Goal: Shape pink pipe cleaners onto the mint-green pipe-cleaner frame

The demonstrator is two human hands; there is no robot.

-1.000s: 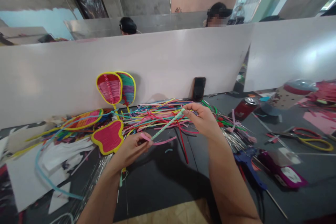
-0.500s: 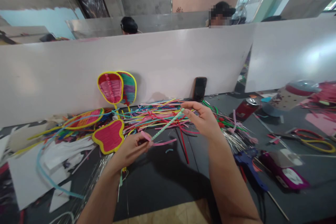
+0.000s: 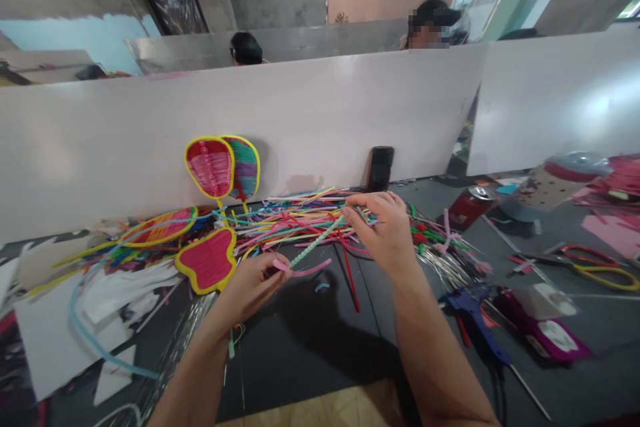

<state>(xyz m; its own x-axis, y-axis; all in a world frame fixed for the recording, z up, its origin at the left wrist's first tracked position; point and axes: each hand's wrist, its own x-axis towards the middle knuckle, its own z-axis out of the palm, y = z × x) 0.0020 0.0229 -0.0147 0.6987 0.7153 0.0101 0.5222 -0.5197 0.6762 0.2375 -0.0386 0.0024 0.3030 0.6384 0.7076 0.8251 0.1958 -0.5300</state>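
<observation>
Dark table nearest, shadow of the arms across it. Blue glue gun lies at right, purple box with white label just beside it. White paper and a light-blue strip at left.

Left hand: thumb and fingers closed, pinching the lower end of the green twisted stick plus a pink strip. Strip crosses the stick at the fingertips, loose end out to the right. Right hand: higher up, fingertips pinched on the stick's upper end. Stick is in the air, slanting up to the right between the two hands.

Below the strip, short blue scrap on the table; red strip to its right. Pink butterfly shape with yellow edge near the left hand. Scissors far right.

Behind the hands: pile of colored strips, red can to the right. Two yellow-edged fans upright at the white board, phone leaning on it. Past the board: two heads, dark door, lit green sign.
</observation>
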